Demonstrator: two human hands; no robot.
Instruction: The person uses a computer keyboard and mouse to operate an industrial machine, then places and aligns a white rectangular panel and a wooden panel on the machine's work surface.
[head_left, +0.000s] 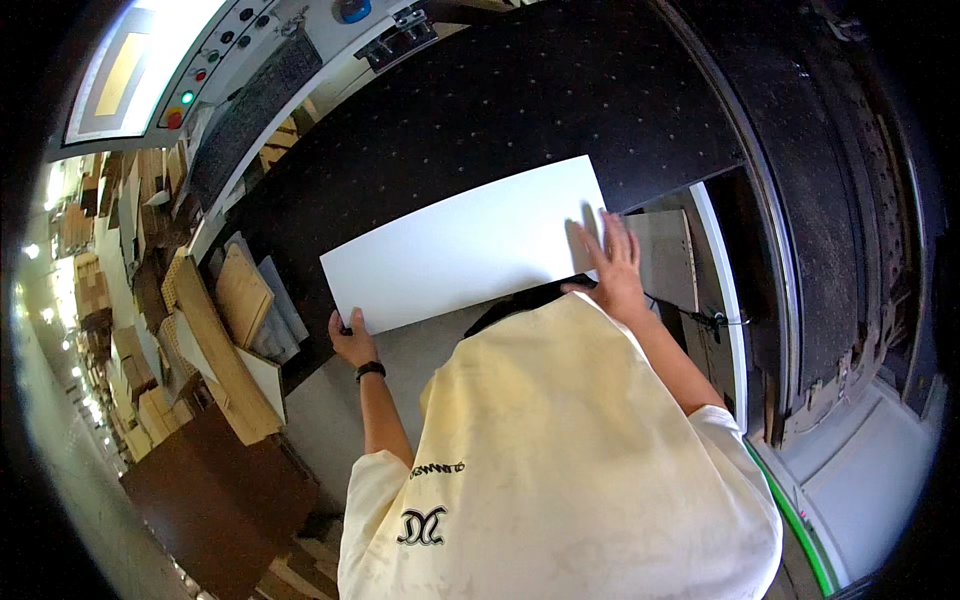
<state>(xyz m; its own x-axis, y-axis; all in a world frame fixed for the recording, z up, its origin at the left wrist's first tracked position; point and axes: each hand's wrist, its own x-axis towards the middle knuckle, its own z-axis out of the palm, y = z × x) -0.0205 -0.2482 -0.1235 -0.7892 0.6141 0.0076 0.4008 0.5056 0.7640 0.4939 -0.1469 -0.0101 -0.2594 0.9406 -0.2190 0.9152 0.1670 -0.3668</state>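
Note:
A long white rectangular panel [460, 245] lies slantwise over a black machine table dotted with small points. At its near left corner my left hand [353, 340] grips the edge, thumb on the top face and fingers around the side; a dark band circles the wrist. Over the right end is my right hand [617, 268], its fingers spread and slightly blurred, with their shadow falling on the white face. The thumb of that hand reaches toward the near edge; whether it touches the panel I cannot tell.
The black dotted table [480, 110] stretches beyond the panel. A control panel [220, 60] with a lit screen stands far left. Offcut boards [245, 295] lean at the left, above a brown sheet [220, 490]. A metal rail [765, 200] runs along the right.

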